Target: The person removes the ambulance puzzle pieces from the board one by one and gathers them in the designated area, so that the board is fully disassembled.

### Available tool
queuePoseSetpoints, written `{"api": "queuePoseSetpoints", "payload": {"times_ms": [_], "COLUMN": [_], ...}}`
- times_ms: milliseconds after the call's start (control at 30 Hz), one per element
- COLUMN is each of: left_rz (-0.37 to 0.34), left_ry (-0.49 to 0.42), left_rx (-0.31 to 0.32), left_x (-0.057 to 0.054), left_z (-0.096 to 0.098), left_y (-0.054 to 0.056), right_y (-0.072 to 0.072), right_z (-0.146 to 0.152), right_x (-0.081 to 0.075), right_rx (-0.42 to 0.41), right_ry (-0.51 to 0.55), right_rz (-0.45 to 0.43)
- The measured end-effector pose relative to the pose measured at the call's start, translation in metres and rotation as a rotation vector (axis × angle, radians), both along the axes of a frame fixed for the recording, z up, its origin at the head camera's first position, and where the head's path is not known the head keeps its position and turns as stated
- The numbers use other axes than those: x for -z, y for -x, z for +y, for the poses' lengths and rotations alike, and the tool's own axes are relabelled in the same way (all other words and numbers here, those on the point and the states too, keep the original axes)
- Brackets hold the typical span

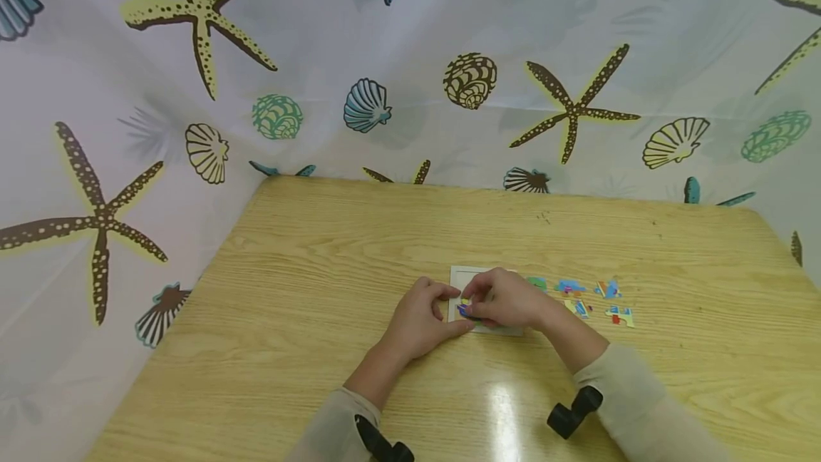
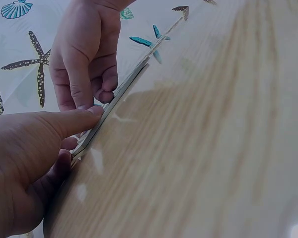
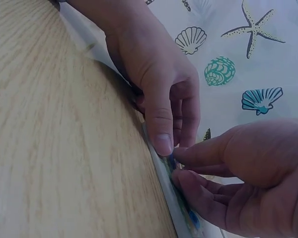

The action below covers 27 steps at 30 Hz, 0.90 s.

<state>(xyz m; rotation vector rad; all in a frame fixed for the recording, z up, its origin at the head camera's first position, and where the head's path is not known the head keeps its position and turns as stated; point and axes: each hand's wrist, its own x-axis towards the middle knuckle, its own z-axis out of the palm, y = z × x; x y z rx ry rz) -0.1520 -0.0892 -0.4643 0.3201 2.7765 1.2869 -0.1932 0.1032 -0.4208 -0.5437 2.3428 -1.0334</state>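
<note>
Wood-grained tabletop (image 1: 308, 255) underlies hands (image 1: 509, 299), rectangular board (image 1: 457, 276) and knobbed puzzle pieces (image 1: 571, 286).

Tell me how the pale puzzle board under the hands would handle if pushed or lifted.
The board looks thin and straight in the left wrist view, so probably light and fairly stiff. Lying flat on the table, it would likely slide, not tip.

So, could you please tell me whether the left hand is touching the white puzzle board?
Touching. The left wrist view shows the left hand with its thumb tip resting on the edge of the white puzzle board.
</note>
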Motion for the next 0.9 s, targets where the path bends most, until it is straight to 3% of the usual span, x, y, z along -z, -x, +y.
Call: {"api": "queuePoseSetpoints", "payload": {"times_ms": [133, 567, 900], "left_rz": [-0.001, -0.011, -0.026], "left_ry": [0.0, 0.006, 0.001], "left_rx": [0.001, -0.013, -0.024], "left_x": [0.0, -0.001, 0.0], "left_z": [0.0, 0.0, 0.0], "left_y": [0.0, 0.0, 0.0], "right_y": [-0.002, -0.002, -0.004], "right_z": [-0.002, 0.01, 0.041], "right_x": [0.002, 0.012, 0.003], "right_rx": [0.045, 0.109, 0.147], "right_ry": [0.029, 0.271, 0.272], "right_rz": [-0.014, -0.089, -0.113]}}
